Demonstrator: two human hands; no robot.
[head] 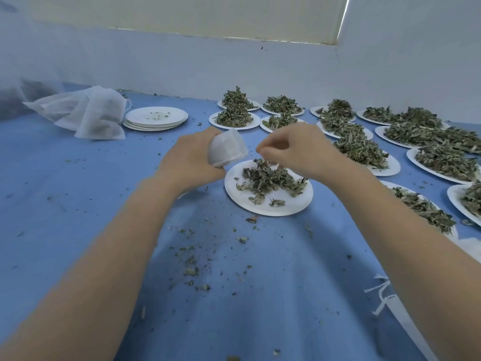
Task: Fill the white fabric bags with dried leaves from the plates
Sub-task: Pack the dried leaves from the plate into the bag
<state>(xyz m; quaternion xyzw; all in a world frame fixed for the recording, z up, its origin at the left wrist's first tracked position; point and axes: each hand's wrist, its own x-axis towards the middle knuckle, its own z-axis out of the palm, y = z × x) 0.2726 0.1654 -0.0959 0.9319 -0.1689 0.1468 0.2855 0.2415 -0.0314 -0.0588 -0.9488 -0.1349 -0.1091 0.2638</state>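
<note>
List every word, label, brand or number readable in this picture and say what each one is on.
None: no readable text anywhere. The white fabric bag in the left hand, the paper plates, the pile of bags and the blue cloth are all plain and unprinted.

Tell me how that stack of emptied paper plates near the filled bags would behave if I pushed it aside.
The stack of paper plates looks thin and light, so it would probably slide easily over the blue cloth. The plates sit slightly offset, so the top ones may shift apart. The few crumbs on top could scatter.
</note>
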